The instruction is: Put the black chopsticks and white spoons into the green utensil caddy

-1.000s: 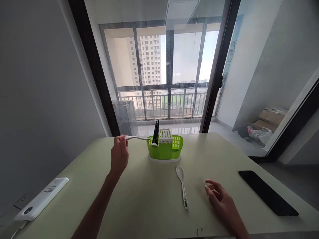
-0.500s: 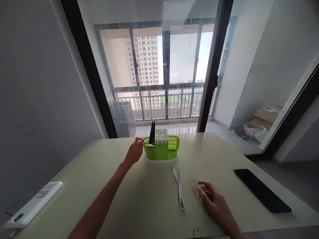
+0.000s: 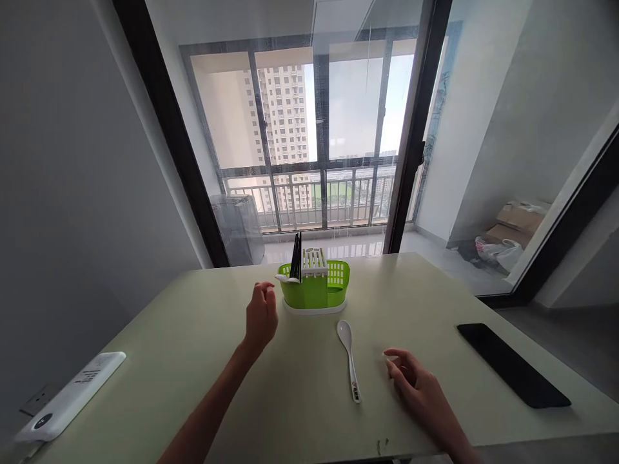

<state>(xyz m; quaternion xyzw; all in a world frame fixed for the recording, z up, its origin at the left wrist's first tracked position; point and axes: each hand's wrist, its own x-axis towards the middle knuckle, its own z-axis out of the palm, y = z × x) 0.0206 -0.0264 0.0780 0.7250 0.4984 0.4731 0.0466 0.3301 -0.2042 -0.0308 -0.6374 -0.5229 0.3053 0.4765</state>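
The grip of the left hand (image 3: 262, 316) is narrow: fingers loosely curled, with nothing visible in them, just beside the near left end of the green caddy (image 3: 314, 295). The grip of the right hand (image 3: 416, 385) is slightly wider, thumb and forefinger a little apart, also with nothing in it.

Between the hands, the spoon (image 3: 350, 361) lies on the bench (image 3: 217, 406), bowl toward the caddy and handle toward the person. It looks light, stiff and smooth, perhaps slippery; if ceramic, it would chip when dropped. Mid-handle is the best hold, pinched from both sides, since the handle lies low. The caddy looks like thin, stiff plastic, also light, and is best held low by its walls. The chopsticks (image 3: 296, 258) lean upright in its left part, slim and likely to roll in the fingers. White spoon ends (image 3: 288, 279) jut over the left rim.

The left forearm reaches forward from the lower edge, knuckles up. The right arm enters from lower right, its hand low, seemingly resting, palm turned inward. Farther right lies a black slab (image 3: 513, 366); far left, a white device (image 3: 72, 396).
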